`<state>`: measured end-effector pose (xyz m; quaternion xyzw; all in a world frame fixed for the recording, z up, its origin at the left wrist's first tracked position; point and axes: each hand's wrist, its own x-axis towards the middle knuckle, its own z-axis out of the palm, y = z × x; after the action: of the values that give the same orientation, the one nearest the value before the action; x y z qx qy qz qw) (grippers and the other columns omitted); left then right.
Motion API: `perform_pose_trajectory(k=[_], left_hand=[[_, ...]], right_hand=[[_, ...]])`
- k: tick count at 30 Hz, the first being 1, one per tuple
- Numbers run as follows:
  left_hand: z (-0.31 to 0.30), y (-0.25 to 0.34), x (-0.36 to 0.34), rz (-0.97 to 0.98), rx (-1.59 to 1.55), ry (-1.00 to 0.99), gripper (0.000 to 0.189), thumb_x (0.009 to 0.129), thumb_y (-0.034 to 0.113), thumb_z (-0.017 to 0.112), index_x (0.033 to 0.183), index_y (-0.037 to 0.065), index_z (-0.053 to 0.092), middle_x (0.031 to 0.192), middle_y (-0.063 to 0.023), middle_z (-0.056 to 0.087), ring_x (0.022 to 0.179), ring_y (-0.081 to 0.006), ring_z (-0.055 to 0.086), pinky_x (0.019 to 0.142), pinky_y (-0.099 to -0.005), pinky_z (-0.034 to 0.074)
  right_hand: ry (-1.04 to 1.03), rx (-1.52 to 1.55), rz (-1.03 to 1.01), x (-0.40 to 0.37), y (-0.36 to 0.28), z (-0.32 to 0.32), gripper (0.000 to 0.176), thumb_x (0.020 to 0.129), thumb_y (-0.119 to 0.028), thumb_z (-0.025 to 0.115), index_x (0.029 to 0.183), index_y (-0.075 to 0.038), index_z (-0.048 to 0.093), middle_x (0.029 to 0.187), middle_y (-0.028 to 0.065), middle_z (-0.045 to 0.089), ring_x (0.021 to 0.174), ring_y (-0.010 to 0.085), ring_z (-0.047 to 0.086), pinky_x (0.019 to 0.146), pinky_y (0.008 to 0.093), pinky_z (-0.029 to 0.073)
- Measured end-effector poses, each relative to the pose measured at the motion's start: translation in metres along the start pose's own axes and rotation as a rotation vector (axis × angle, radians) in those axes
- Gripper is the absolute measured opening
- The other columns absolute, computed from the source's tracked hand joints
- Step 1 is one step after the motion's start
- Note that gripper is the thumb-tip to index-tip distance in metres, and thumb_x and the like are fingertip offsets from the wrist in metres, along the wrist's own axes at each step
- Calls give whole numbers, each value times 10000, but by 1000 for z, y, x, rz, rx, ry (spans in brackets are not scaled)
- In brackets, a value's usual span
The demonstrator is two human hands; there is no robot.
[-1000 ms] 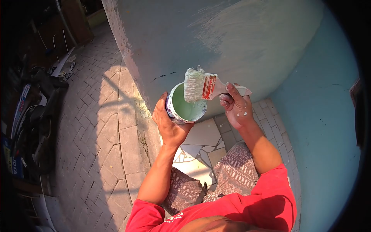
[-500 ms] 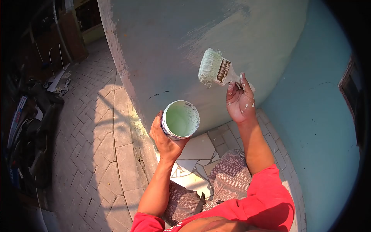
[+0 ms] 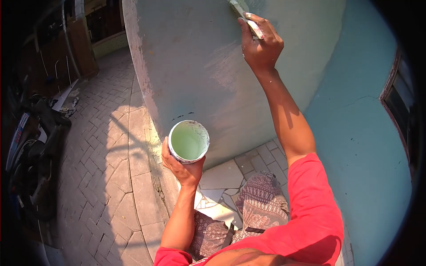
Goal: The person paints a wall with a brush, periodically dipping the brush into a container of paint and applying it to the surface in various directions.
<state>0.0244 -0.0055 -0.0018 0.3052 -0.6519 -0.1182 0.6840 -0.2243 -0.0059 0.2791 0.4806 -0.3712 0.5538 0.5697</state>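
Observation:
My left hand (image 3: 184, 170) is wrapped round the lower side of a round paint tub (image 3: 189, 141), which stays upright and shows pale green paint inside. Higher up, my right hand (image 3: 263, 44) grips the handle of a paintbrush (image 3: 247, 20). The brush head points up and left against the grey-green wall (image 3: 191, 66), close to the top edge of the view, and its bristles are mostly out of sight. Lighter paint strokes and patches mark the wall around it.
A blue-green wall (image 3: 355, 146) with a framed opening (image 3: 397, 97) stands at the right. Brick paving (image 3: 88, 155) runs along the left, with a dark motorbike (image 3: 40, 164) at the edge. Pale stone tiles (image 3: 222, 176) lie below the wall.
My right hand has moved up with the brush and turned over, bringing the brush to the wall. My left hand and the tub sit slightly lower and further left in view.

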Motion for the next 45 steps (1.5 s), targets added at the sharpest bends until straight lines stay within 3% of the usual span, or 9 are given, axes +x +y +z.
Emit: perform_pose_trajectory(k=[6, 13, 15, 20, 24, 28, 33, 39, 45], left_hand=[[-7, -5, 5, -56, 110, 32, 1084, 587, 170, 944, 1493, 50, 363, 1409, -155, 515, 1311, -364, 475, 1120, -485, 294], [-14, -9, 2, -58, 96, 10, 1082, 599, 193, 939, 1499, 41, 359, 1419, -149, 509, 1316, -359, 473, 1122, -490, 285], [-14, -10, 3, -76, 84, 3, 1082, 601, 193, 937, 1501, 36, 357, 1423, -148, 506, 1318, -359, 472, 1124, -488, 284], [-12, -12, 4, -49, 113, 9, 1097, 595, 193, 938, 1505, 24, 350, 1430, -149, 498, 1326, -360, 466, 1129, -478, 283], [-12, -14, 7, -68, 116, 28, 1095, 603, 200, 939, 1505, 20, 346, 1428, -153, 497, 1321, -364, 472, 1127, -483, 287], [-12, -20, 7, -89, 115, 57, 1097, 606, 208, 946, 1503, 21, 342, 1420, -167, 498, 1321, -377, 470, 1129, -496, 292], [-17, -25, 5, -74, 95, 47, 1127, 590, 219, 958, 1506, 18, 333, 1418, -180, 496, 1324, -392, 463, 1123, -507, 302], [-21, -20, 6, -85, 147, 54, 1141, 581, 222, 962, 1507, 17, 330, 1419, -177, 495, 1316, -399, 465, 1114, -510, 311], [-18, -20, 7, -110, 126, 33, 1140, 578, 217, 962, 1508, 21, 332, 1417, -171, 497, 1317, -396, 466, 1111, -513, 313]], right_hand=[[-238, 227, -149, -61, -107, 7, 196, 822, -102, 836, 1002, -120, 760, 910, 52, 765, 763, 234, 746, 641, 317, 579], [-414, 399, 477, 30, -13, 1, 187, 901, -169, 817, 1009, -23, 772, 903, 7, 768, 795, 109, 712, 786, 264, 574], [-196, 496, 439, 74, 31, -1, 139, 911, -64, 744, 1023, 19, 736, 864, 87, 759, 735, 124, 696, 663, 289, 557], [34, -75, -40, 112, 69, -19, 98, 920, -92, 731, 969, -9, 749, 813, 105, 761, 700, 179, 724, 627, 306, 541], [-135, -264, -171, 37, 40, -3, 164, 868, -159, 823, 1014, -108, 767, 873, 30, 773, 722, 180, 740, 661, 277, 580], [-329, 116, -256, -66, -62, 1, 247, 746, -82, 776, 982, -151, 744, 900, 70, 741, 730, 249, 729, 627, 341, 593], [-625, 409, -84, -105, -123, -24, 173, 818, -72, 804, 974, -119, 746, 878, 90, 749, 743, 252, 739, 631, 318, 576], [-465, 448, 448, -2, 0, -20, 157, 916, -101, 789, 1037, -13, 740, 980, 34, 774, 802, 111, 714, 728, 257, 580], [-204, 245, 210, 76, 82, -38, 52, 892, -34, 743, 936, -6, 736, 884, 84, 759, 769, 153, 737, 626, 306, 583]])
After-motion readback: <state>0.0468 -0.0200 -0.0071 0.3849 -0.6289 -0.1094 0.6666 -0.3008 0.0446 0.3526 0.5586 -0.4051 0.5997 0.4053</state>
